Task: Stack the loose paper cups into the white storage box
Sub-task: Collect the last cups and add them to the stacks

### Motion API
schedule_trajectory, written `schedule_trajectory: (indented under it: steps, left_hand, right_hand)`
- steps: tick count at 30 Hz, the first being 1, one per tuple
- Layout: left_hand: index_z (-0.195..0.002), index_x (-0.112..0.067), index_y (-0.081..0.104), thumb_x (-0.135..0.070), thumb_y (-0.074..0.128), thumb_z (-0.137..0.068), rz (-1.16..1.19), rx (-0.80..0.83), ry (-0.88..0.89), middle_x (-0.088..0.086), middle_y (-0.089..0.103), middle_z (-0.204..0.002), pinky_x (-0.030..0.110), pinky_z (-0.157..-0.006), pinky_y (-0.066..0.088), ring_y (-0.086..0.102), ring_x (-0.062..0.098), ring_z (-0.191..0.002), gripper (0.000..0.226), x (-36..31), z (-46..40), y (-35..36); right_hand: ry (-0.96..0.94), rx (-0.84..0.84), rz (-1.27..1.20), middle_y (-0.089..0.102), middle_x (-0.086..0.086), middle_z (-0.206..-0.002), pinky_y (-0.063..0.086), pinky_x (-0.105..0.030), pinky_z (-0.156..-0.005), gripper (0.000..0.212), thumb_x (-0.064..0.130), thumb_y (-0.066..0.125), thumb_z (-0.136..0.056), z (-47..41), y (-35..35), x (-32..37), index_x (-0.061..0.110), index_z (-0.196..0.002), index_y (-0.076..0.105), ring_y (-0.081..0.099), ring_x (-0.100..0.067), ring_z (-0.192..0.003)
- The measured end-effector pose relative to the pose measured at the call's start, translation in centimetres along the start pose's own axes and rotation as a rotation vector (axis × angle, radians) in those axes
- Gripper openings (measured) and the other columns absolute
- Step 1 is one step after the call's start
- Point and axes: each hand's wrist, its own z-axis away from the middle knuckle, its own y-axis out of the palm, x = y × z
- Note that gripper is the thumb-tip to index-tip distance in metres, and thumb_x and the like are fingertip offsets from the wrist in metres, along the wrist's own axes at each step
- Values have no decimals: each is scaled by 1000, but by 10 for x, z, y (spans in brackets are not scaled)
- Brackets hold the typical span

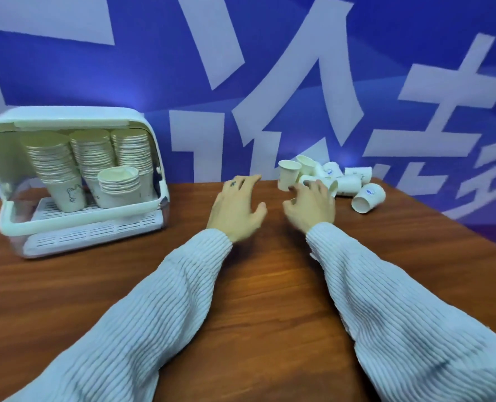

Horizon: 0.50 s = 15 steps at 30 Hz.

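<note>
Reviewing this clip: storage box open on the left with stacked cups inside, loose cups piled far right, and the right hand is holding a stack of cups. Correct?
Not quite. In the head view the right hand holds nothing; its fingers are spread, reaching toward the loose cups. The storage box and stacked cups are as stated.

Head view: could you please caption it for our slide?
Two bare hands, left hand and right hand, reach toward loose white paper cups beside a cup-filled white storage box.

Even, fairly bright indoor light with a cool blue cast. The tabletop point(270, 300) shows soft sheen, faint shadows. Wide-angle bending curves the edges; both hands are motion-blurred, overall detail soft and compressed.
</note>
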Motion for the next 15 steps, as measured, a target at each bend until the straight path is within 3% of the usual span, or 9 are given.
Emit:
schedule_trajectory:
  steps: [2, 4, 6, 8, 10, 12, 15]
  left_hand:
    - [-152, -24, 38, -28, 57, -90, 26, 65, 7, 0, 45, -148, 45, -113, 39, 37, 21, -137, 65, -10, 6, 17]
    - [-156, -27, 30, -28, 59, -86, 43, 130, 21, -2, 37, -154, 46, -115, 37, 33, 20, -141, 75, -13, 12, 33]
    - [-160, -31, 15, -34, 66, -84, 27, 152, 49, -2, 29, -161, 45, -120, 32, 26, 20, -147, 92, -14, 16, 45]
    - [-161, -33, 6, -39, 73, -82, 53, 139, 39, 0, 31, -162, 41, -120, 30, 27, 19, -149, 104, -13, 16, 50]
    - [-160, -32, 11, -39, 76, -82, 79, 94, -19, 0, 42, -156, 39, -115, 34, 39, 21, -143, 102, -13, 15, 51]
    - [-158, -32, 15, -43, 77, -83, 134, 31, -109, -2, 46, -154, 39, -112, 37, 43, 22, -141, 98, -8, 14, 49]
    - [-157, -34, 16, -47, 78, -82, 204, 8, -175, -3, 43, -156, 43, -114, 36, 39, 25, -145, 98, -4, 17, 49]
  right_hand:
    - [38, 83, 31, 55, -2, -142, 45, -45, -99, 42, 30, 53, -93, 2, -1, -22, 31, -134, 61, 52, -31, -130]
    - [37, 32, -58, 60, 3, -137, 49, -43, -92, 36, 28, 53, -96, 4, 2, -35, 35, -130, 64, 60, -29, -121]
    - [-5, -20, -349, 70, 11, -122, 53, -41, -94, 27, 28, 57, -96, 7, 4, -35, 35, -117, 72, 67, -18, -111]
    - [-65, 83, -704, 76, 13, -106, 56, -35, -91, 18, 25, 63, -96, 12, 7, -30, 29, -106, 78, 70, -6, -101]
    - [-47, 216, -948, 77, 4, -103, 58, -29, -84, 17, 27, 64, -100, 11, 6, -22, 17, -106, 77, 71, -4, -97]
    - [96, 111, -1040, 76, -3, -102, 55, -28, -83, 25, 35, 61, -101, -1, 6, -21, 13, -105, 74, 69, -8, -95]
    - [367, -213, -855, 69, -3, -119, 47, -32, -92, 21, 28, 61, -92, -34, 18, -46, 19, -110, 65, 64, -17, -106]
